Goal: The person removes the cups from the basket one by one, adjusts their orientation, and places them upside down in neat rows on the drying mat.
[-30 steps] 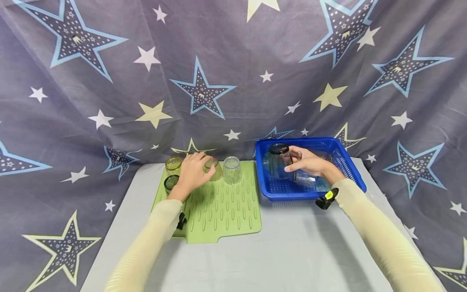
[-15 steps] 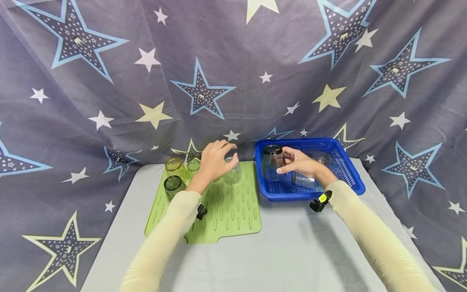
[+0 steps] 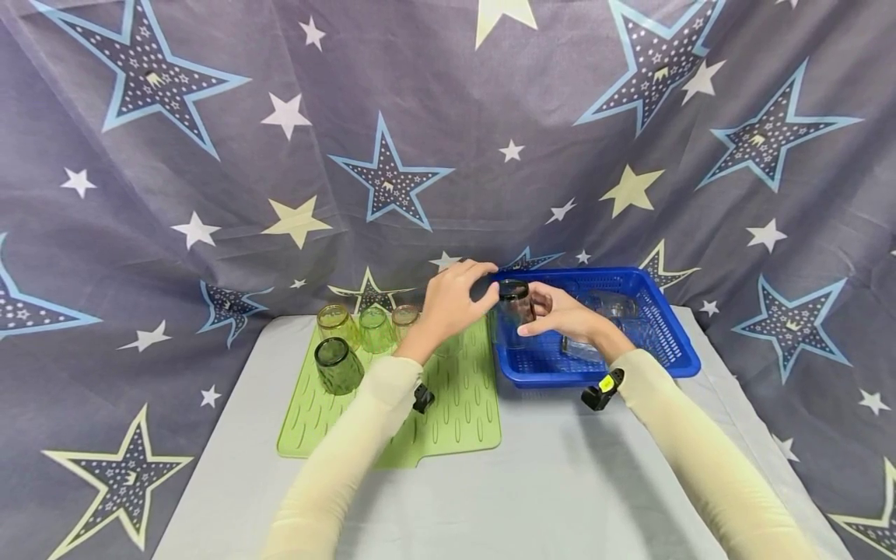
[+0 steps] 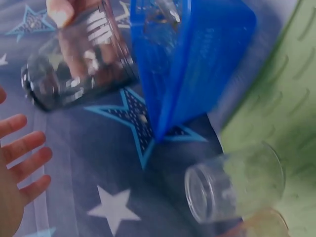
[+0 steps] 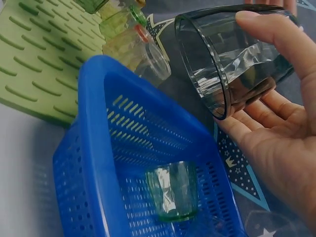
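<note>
My right hand (image 3: pixel 568 317) grips a dark grey drinking glass (image 3: pixel 512 315) over the left part of the blue basket (image 3: pixel 560 379); thumb and fingers curl round its side. The glass is base up in the head view. To its left, my left hand (image 3: pixel 451 307) has thumb and fingers spread. In the left wrist view, the left fingers (image 4: pixel 27 148) stay apart from the glass. Upside-down glasses stand on the green draining mat (image 3: pixel 301 428): a yellow glass (image 3: pixel 337 325), a green glass (image 3: pixel 376 330), a dark glass (image 3: pixel 339 367), a pinkish glass (image 3: pixel 404 319) and a clear glass (image 4: pixel 232 182).
Inside the basket lie more glasses, one a green-tinted glass (image 5: pixel 173 190). Mat and basket sit side by side on a white-covered table (image 3: pixel 504 498). Behind them hangs a grey star-patterned cloth (image 3: pixel 448 117).
My left hand has moved right from above the mat's glasses to beside the dark grey glass. My right hand has carried that glass a little to the left.
</note>
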Available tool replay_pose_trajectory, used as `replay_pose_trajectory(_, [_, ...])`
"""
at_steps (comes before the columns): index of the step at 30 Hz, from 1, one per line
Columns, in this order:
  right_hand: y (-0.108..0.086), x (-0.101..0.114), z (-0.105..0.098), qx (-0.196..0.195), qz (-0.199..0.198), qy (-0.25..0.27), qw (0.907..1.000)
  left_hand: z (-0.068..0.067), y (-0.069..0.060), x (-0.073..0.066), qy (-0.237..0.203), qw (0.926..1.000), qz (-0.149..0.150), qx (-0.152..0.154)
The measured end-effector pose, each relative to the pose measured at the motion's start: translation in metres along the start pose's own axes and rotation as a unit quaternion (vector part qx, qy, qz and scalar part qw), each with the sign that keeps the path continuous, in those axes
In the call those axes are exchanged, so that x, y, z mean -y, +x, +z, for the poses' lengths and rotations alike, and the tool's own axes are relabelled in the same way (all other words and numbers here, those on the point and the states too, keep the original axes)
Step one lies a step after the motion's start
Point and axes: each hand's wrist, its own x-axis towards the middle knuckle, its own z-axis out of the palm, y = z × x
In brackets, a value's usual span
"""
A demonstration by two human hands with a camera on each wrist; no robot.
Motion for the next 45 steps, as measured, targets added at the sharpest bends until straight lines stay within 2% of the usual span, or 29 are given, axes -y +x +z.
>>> replay_pose_trajectory(6, [0.006,0.002,0.006,0.014,-0.023,0.012,0.9996,0.008,0.010,-0.019,-0.013,0.9992,-0.002,0.039])
replay_pose_trajectory(11, [0.007,0.003,0.011,0.013,-0.037,0.004,0.9992,0.015,0.017,-0.029,-0.001,0.9971,-0.011,0.075])
replay_pose_trajectory(20, [0.006,0.005,0.018,0.003,-0.032,-0.005,0.9995,0.022,0.022,-0.032,0.030,0.9921,-0.033,0.117])
replay_pose_trajectory(26, [0.006,0.007,0.019,-0.010,-0.023,0.005,0.9997,0.024,0.022,-0.032,0.031,0.9901,-0.039,0.131])
replay_pose_trajectory(31, [0.007,0.011,0.020,-0.023,-0.026,-0.014,0.9993,0.023,0.023,-0.035,0.030,0.9919,-0.045,0.115])
replay_pose_trajectory(37, [0.008,0.018,0.022,-0.043,-0.030,-0.029,0.9982,0.023,0.022,-0.036,0.016,0.9971,-0.053,0.053])
replay_pose_trajectory(39, [0.009,0.020,0.023,-0.039,-0.030,-0.026,0.9984,0.023,0.022,-0.036,0.011,0.9978,-0.055,0.035])
replay_pose_trajectory(45, [0.011,0.021,0.025,-0.020,-0.025,-0.001,0.9995,0.020,0.024,-0.036,0.020,0.9982,-0.051,0.025])
